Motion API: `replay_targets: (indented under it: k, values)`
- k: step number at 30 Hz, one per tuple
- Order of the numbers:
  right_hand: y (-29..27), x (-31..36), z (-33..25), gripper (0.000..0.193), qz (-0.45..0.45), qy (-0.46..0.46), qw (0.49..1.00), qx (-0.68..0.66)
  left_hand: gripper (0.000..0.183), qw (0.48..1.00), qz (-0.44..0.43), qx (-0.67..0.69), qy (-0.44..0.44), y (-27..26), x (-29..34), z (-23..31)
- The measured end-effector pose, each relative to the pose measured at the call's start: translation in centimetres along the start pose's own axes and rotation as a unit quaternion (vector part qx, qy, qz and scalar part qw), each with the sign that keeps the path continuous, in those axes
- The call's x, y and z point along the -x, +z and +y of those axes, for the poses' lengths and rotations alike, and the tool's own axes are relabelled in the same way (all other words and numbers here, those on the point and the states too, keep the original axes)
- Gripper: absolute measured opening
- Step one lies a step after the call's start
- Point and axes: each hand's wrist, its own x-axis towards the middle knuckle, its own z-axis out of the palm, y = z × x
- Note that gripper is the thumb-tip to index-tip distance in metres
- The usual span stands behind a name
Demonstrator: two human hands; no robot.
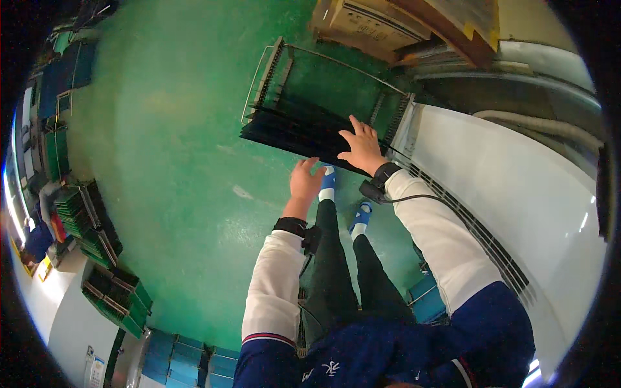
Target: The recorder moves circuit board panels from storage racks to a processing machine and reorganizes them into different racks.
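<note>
My right hand [363, 150] is over the right part of a stack of thin black panels [291, 127], its fingers spread and nothing in them. My left hand [305, 181] is close to the panels' near edge, thumb apart from the fingers, also holding nothing. Whether either hand touches the panels, I cannot tell. The panels stand close together in the near part of a metal rack [266, 84] with slotted sides and thin wire rails. Behind them the rack's far part shows green floor through it. Each wrist wears a black band with a small device and a cable.
Along my right runs a white machine surface [504, 187] with a dark slotted grille [469, 226]. Cardboard boxes [365, 29] sit beyond the rack. Racks of green boards [116, 294] and blue bins [184, 359] line the left side. A person [40, 239] is at the far left.
</note>
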Motion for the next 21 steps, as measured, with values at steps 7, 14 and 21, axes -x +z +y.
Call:
replay_targets:
  k: [7, 14, 21]
  values:
    - [0.7, -1.4, 1.5, 0.051, -0.054, 0.003, 0.998, -0.015, 0.033, 0.997, -0.017, 0.062, -0.033, 2.4, 1.9, -2.2]
    - [1.3, -2.4, 1.2, 0.028, -0.040, -0.077, 0.994, 0.072, 0.030, 0.991, -0.036, 0.071, -0.110, 4.7, 6.6, -8.2]
    - [2.2, -3.2, 0.0, 0.016, -0.035, -0.021, 0.991, 0.124, 0.030, 0.987, -0.041, 0.082, -0.130, 3.9, 6.5, -8.4]
